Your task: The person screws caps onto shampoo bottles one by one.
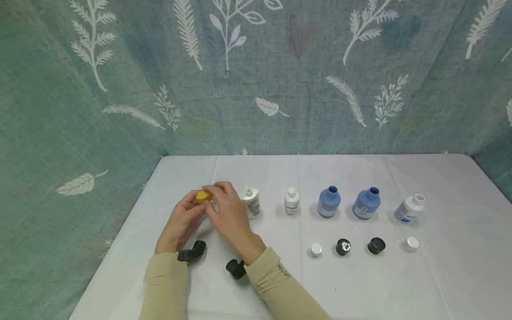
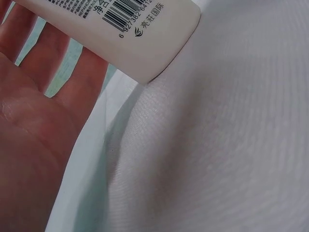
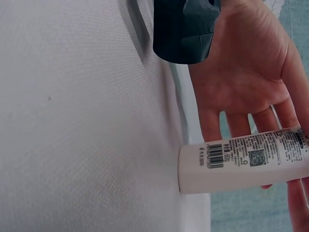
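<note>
I see the white bottle (image 3: pixel 236 164) inside curled fingers of the left hand (image 1: pixel 182 220), right hand (image 1: pixel 232 216) pinching its yellow cap (image 1: pixel 203 197) at head-view eight o'clock, long axis nine-to-three in right-wrist view, base toward nine.

Leaf-print backdrop (image 1: pixel 304 80), white table (image 1: pixel 360 284)

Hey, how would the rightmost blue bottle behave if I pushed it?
That blue bottle looks squat and broad, so it'd probably slide before tipping. Toppled, its round body might roll, and any contents could spill from its open mouth.
</note>
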